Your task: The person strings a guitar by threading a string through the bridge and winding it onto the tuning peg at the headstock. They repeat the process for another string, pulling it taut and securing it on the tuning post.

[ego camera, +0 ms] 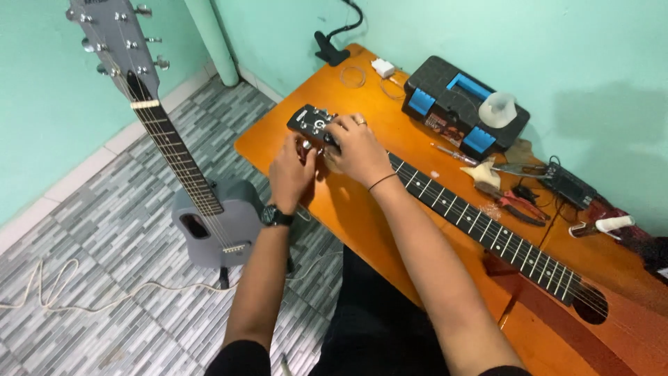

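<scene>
An orange acoustic guitar (pixel 591 327) lies across the orange table (pixel 369 223), its dark fretted neck (pixel 480 223) running up-left to a black headstock (pixel 309 122). My right hand (pixel 356 147), with a ring and a thin black wristband, grips the headstock from above. My left hand (pixel 291 174), a black watch on its wrist, holds the near side of the headstock where the tuning pegs sit. What its fingers pinch is hidden.
A grey guitar (pixel 209 223) stands upright on the tiled floor at left. On the table lie a black and blue tool case (pixel 452 104) with a white tape roll (pixel 499 109), pliers (pixel 511 202), a coiled string (pixel 352 75), a white adapter (pixel 383 67). A cable (pixel 83 296) trails over the floor.
</scene>
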